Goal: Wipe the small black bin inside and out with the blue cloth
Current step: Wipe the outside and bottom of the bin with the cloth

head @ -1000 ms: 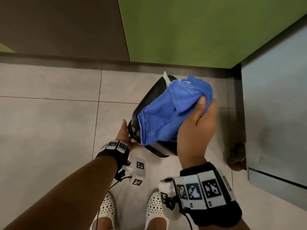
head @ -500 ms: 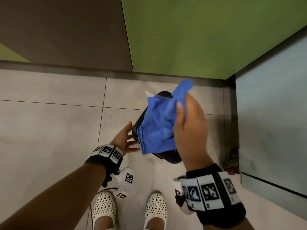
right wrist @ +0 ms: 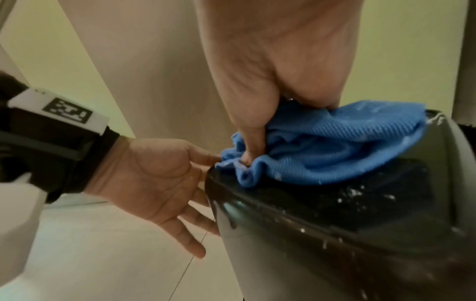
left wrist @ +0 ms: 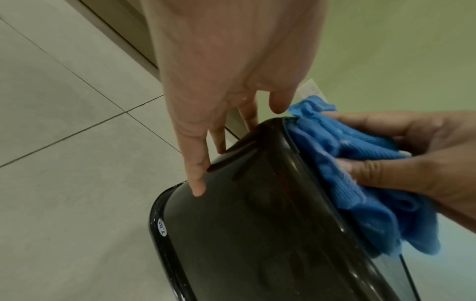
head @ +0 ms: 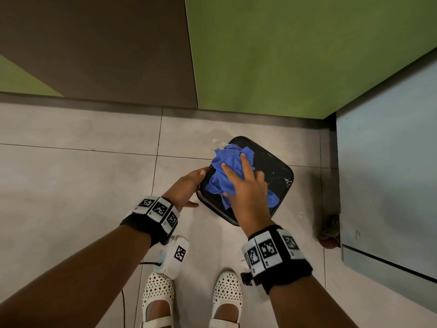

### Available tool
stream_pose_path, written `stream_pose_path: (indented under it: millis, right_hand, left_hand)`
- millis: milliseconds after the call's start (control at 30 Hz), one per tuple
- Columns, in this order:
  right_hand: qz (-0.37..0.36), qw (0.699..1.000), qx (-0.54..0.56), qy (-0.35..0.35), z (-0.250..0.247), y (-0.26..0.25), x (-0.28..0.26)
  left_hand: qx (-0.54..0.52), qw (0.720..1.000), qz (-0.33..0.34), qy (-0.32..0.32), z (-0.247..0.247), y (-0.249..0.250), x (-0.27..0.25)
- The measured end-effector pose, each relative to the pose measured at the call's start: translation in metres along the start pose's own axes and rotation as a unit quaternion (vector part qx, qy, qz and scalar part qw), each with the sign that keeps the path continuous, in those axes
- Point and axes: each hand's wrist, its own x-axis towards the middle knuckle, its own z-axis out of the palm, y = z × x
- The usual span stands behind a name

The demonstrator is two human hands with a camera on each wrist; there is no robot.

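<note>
Tiled floor (head: 78, 185) below: looks light, slick and apt to skid, small black bin (head: 282, 172), so braced by flat left hand (head: 186, 188) while right hand (head: 246, 192) bunches limp blue cloth (head: 227, 166) inside.

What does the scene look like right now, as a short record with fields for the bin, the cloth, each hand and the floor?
bin: small black bin on the floor, tilted, white specks inside
cloth: blue cloth bunched at the bin's opening, partly over the rim
right hand: right hand presses the cloth into the bin, thumb dug into its folds
left hand: left hand steadies the bin's outer wall, fingers straight
floor: pale tiled floor
shoes: white perforated shoes below the bin
</note>
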Motion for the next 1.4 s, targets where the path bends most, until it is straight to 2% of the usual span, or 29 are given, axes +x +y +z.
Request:
stream_pose_path:
  millis: [233,300,433,567,700,833,933,1000,1067,1200,1267,1367,1400]
  right_hand:
    - [0.055,0.997,-0.057,-0.014,-0.054,0.005,-0.009]
    - [0.042,0.994,-0.091,-0.037,-0.054,0.006,-0.003]
    - [0.05,0.992,-0.102,-0.063,-0.025,0.017,0.014]
    - [-0.001,0.991,-0.135,-0.005,0.009,0.022,0.016]
    - [0.017,0.986,-0.163,0.045,0.017,0.032,0.03]
    - [0.093,0.982,-0.115,0.116,0.013,0.045,0.052]
    - [0.155,0.974,-0.07,0.152,0.021,0.032,0.063]
    - [0.099,0.979,-0.078,0.157,0.026,0.018,0.065]
    - [0.021,0.984,-0.126,0.122,0.026,0.016,0.066]
    - [-0.072,0.978,-0.174,0.087,0.013,0.036,0.072]
    - [-0.033,0.982,-0.151,0.106,0.008,0.044,0.074]
    - [0.124,0.98,-0.088,0.127,0.006,0.037,0.077]
    - [0.141,0.98,-0.076,0.118,0.006,0.031,0.078]
  left_hand:
    - [0.025,1.0,-0.002,0.009,0.007,0.005,-0.006]
    - [0.029,0.999,0.002,0.015,0.01,0.007,-0.007]
    - [0.076,0.995,0.063,-0.003,0.016,0.01,-0.012]
    - [0.111,0.99,0.081,-0.022,0.017,0.006,-0.009]
    - [0.085,0.993,0.071,-0.03,0.016,0.005,-0.004]
    - [0.056,0.995,0.06,-0.064,0.022,0.003,-0.005]
    - [0.025,0.997,0.061,-0.049,0.027,0.001,-0.005]
    - [0.009,0.998,0.054,-0.043,0.027,0.002,-0.004]
    - [-0.007,0.998,0.045,-0.041,0.026,0.003,-0.004]
    - [-0.056,0.998,0.026,-0.03,0.028,0.003,-0.004]
    - [-0.082,0.996,0.023,-0.019,0.031,0.001,-0.005]
    - [-0.102,0.994,0.026,-0.002,0.036,0.0,-0.006]
    - [-0.108,0.994,0.025,0.003,0.037,0.0,-0.006]
